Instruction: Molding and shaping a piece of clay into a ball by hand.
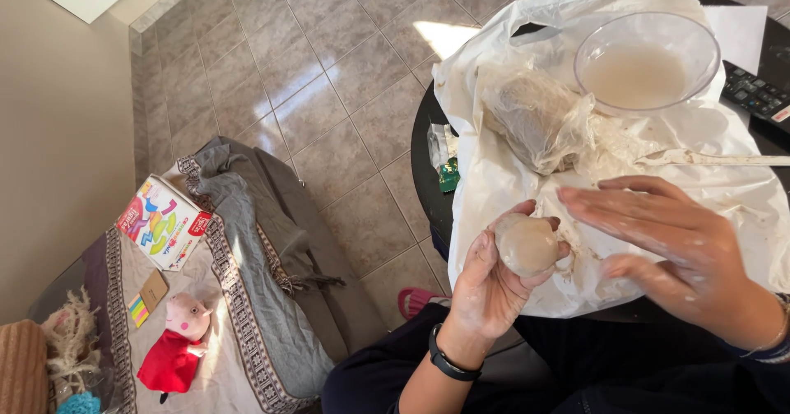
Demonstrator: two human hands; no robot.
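While the left hand [494,286] cups a pale dough ball [527,245] at frame centre, fingers curled around it, the right hand [675,253] hovers flat and released beside it, its wrist cut off at the right edge. Behind them, on white plastic sheeting [494,175], sits a cloudy wrapped lump [535,118], contents hard to make out, beside a clear bowl [646,60]. Lower left, a colourful box [162,220] lies on cloth [247,249].

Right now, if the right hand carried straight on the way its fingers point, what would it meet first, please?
The right hand points left with fingers flat, so it would probably first meet the ball of clay cupped in the left hand. Depth is unclear; it may be slightly above the ball.
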